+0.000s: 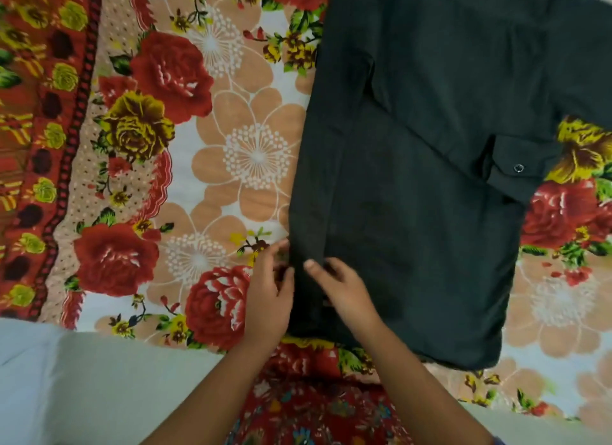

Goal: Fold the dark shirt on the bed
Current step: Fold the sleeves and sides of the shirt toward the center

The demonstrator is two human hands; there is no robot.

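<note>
Shirt: a dark grey-black woven cloth shirt (pixel 430 146) lies flat on the bed, its length running away from the person and its hem nearest them.
Cuff: a folded-in dark sleeve cuff (pixel 508 161) with one small round button lies at the shirt's right side.
Right hand: the right hand (pixel 344 292) rests on the shirt near its hem at the left edge, fingers bent onto the cloth; I cannot tell whether it pinches a fold.
Left hand: the left hand (pixel 270 292) is just beside the shirt's left edge, fingertips at the cloth, grip unclear; the two hands are close but apart.
Bedsheet: a red, peach and white floral bedsheet (pixel 215 146) spreads under and around the shirt.
Pale surface: a plain whitish surface (pixel 82 378) lies left of the shirt, nearer than its hem.
</note>
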